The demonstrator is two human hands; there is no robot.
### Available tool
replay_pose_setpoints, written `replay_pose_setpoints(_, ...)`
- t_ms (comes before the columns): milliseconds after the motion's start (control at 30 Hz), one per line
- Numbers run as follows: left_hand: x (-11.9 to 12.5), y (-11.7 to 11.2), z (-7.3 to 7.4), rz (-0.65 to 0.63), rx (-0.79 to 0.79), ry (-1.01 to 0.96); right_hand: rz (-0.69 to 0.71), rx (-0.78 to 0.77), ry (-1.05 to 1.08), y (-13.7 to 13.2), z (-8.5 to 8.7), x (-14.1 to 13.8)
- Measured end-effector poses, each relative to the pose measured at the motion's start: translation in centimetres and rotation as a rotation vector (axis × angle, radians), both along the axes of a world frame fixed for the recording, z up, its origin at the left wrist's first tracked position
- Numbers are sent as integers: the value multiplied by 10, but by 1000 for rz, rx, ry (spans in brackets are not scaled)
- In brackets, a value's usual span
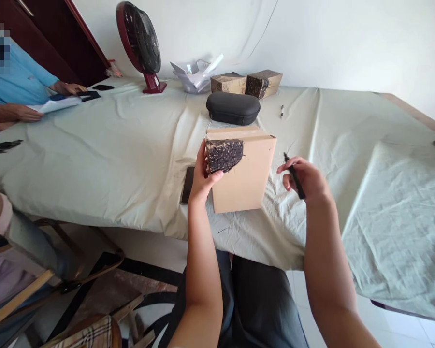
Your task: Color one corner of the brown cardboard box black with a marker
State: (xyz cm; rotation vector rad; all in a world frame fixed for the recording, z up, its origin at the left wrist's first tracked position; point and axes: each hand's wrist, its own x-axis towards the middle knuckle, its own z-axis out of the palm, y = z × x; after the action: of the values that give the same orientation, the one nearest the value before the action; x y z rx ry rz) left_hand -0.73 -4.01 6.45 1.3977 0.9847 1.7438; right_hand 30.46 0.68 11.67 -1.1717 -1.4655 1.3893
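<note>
A tan cardboard box stands near the front edge of the table before me. Dense black scribbles cover its upper left corner and carry over its left edge. My left hand grips the box by its left side, the thumb on the front face and the fingers behind the edge. To the right of the box, apart from it, my right hand is closed round a black marker pen, whose tip points up and away from me. A dark phone lies left of the box, partly behind my left hand.
Behind the box lies a black zip case. Two scribbled cardboard boxes, a bin of papers and a fan stand by the wall. A small pen-like item lies right. Other people sit left, one holding paper.
</note>
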Motion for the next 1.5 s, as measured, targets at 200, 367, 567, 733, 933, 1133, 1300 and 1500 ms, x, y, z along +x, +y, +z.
replay_pose_setpoints(200, 10, -21, 34, 88, -27, 180, -133, 480, 412, -47, 58, -13)
replay_pose_setpoints(367, 22, -42, 58, 177, -10, 356, 43, 927, 298, -84, 118, -68)
replay_pose_setpoints(567, 39, -56, 72, 203, -83, 451, 193, 869, -98, -79, 142, -118)
replay_pose_setpoints(733, 51, -59, 78, 210, -114, 478, 161, 865, -156, -65, 123, -117)
replay_pose_setpoints(933, 53, -60, 82, 243, -126, 528, 161, 878, -208, -61, 119, -109)
replay_pose_setpoints(1133, 54, -61, 80, 312, -103, 623, 255, 938, -293, -60, 124, -113)
replay_pose_setpoints(1300, 54, -62, 80, 320, -98, 639, 164, 966, -287, -62, 122, -117)
replay_pose_setpoints(1500, 53, -63, 81, 309, -117, 677, 32, 1079, -191, -53, 110, -122)
